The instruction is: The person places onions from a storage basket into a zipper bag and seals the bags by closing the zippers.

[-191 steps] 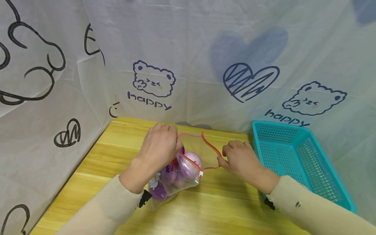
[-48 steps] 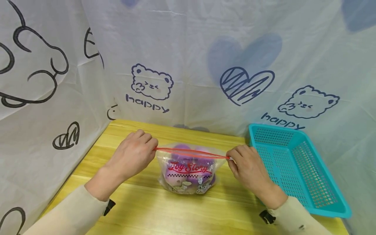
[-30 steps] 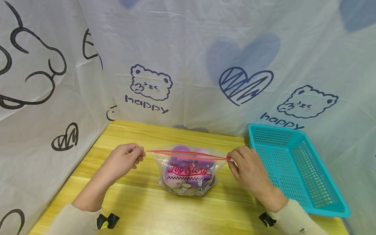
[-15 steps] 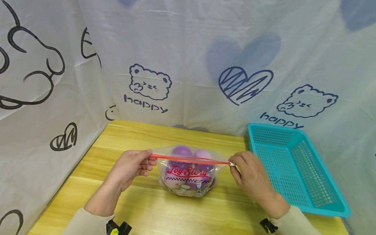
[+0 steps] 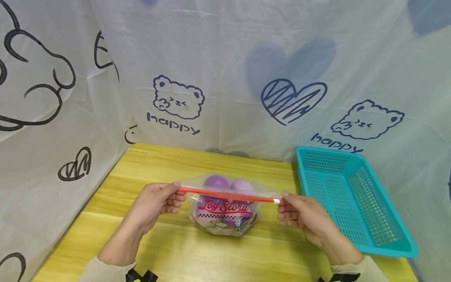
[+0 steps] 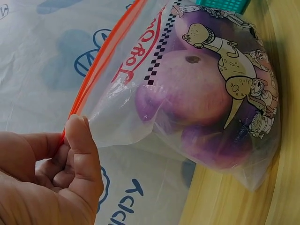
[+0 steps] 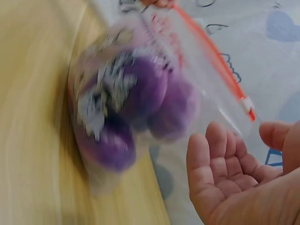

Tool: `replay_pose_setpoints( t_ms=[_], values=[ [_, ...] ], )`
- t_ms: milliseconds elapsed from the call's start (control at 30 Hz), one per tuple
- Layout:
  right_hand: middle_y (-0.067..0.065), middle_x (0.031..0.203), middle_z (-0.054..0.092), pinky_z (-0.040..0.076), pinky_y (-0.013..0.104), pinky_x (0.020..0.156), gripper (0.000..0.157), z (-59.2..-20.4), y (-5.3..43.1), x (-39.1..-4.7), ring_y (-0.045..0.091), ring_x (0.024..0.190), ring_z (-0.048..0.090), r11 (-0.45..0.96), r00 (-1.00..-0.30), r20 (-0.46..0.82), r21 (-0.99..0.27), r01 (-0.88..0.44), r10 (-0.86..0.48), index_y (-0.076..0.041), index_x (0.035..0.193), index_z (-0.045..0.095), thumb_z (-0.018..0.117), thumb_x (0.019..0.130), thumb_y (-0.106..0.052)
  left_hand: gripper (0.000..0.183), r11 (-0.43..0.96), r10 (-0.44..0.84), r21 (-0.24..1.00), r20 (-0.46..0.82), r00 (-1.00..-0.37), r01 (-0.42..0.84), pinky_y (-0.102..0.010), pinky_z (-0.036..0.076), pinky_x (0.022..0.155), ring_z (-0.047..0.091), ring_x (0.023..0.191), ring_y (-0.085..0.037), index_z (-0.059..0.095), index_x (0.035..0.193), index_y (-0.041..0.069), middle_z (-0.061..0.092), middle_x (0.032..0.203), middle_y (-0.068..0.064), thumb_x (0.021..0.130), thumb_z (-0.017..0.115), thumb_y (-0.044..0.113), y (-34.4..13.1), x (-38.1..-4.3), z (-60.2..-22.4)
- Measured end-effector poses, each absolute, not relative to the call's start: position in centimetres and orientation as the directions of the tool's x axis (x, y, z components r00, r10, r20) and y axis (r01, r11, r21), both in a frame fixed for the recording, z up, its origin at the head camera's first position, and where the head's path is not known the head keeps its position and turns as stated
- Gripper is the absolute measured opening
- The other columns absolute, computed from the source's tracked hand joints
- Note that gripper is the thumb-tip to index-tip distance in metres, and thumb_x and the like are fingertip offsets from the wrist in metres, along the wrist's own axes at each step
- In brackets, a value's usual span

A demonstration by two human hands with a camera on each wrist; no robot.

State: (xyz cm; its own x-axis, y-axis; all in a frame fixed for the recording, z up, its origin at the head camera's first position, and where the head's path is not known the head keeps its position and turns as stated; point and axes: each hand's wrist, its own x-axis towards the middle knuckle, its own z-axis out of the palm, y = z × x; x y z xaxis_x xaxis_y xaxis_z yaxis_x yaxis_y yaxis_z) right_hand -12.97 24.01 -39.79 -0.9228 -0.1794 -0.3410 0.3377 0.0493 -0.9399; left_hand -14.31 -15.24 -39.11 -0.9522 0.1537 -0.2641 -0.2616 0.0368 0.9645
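A clear zip bag [image 5: 222, 217] printed "Toy Story" stands upright on the table, filled with several round purple and pale-pink things [image 6: 187, 86], one showing a dark dimple. Along its top runs a red zip strip [image 5: 225, 194] with a white slider [image 5: 276, 201] at the right end. My left hand [image 5: 153, 203] pinches the strip's left end between thumb and forefinger. At the opposite end is my right hand [image 5: 305, 215], its thumb tip close to the slider. The right wrist view shows that hand [image 7: 234, 173] with thumb and loosely bent fingers apart, nothing between them.
To the right on the wooden table [image 5: 158, 254] sits a turquoise perforated basket [image 5: 356, 203]. White cloth [image 5: 225, 58] with bear and heart drawings hangs behind the table and along its left side.
Earlier the bag's mouth gaped wide; its strip now lies in a straight line. My left hand shifted its hold at the left end. My right hand has let go of the slider and turned over.
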Motion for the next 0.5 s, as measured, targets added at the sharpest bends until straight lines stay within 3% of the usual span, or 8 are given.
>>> replay_pose_setpoints(
  t_ms=[133, 267, 500],
  values=[
    [0.001, 0.087, 0.069, 0.057, 0.037, 0.082, 0.028, -39.81, 24.29, -12.98, 0.015, 0.08, 0.068, -0.053, -0.873, -0.373, -0.911, 0.408, -0.313, -0.005, 0.104, 0.063, 0.062, 0.095, -0.032, 0.042, 0.024, 0.174, 0.969, -0.248, -0.953, -0.248, -0.025, 0.056, 0.063, 0.063, 0.068, -0.012, 0.065, 0.101, -0.009, 0.069, 0.08, -0.002, 0.099, 0.054, 0.032, -15.36, -14.28, -39.06],
    [0.001, 0.085, 0.07, 0.058, 0.034, 0.08, 0.015, -39.74, 24.35, -12.98, 0.014, 0.077, 0.07, -0.087, -0.863, -0.364, -0.905, 0.417, -0.35, -0.007, 0.098, 0.064, 0.063, 0.094, -0.022, 0.04, 0.019, 0.18, 0.971, -0.239, -0.954, -0.24, -0.025, 0.056, 0.063, 0.062, 0.067, -0.011, 0.066, 0.098, -0.007, 0.069, 0.079, -0.001, 0.099, 0.054, 0.031, -15.54, -14.28, -39.02],
    [0.001, 0.081, 0.069, 0.058, 0.033, 0.076, 0.016, -39.63, 24.24, -12.73, 0.013, 0.073, 0.071, -0.03, -0.865, -0.351, -0.922, 0.386, -0.36, -0.006, 0.094, 0.061, 0.06, 0.096, -0.021, 0.041, 0.024, 0.185, 0.969, -0.246, -0.952, -0.245, -0.025, 0.056, 0.063, 0.063, 0.068, -0.011, 0.066, 0.099, -0.008, 0.069, 0.079, 0.0, 0.099, 0.055, 0.032, -15.73, -14.3, -39.13]
  ],
)
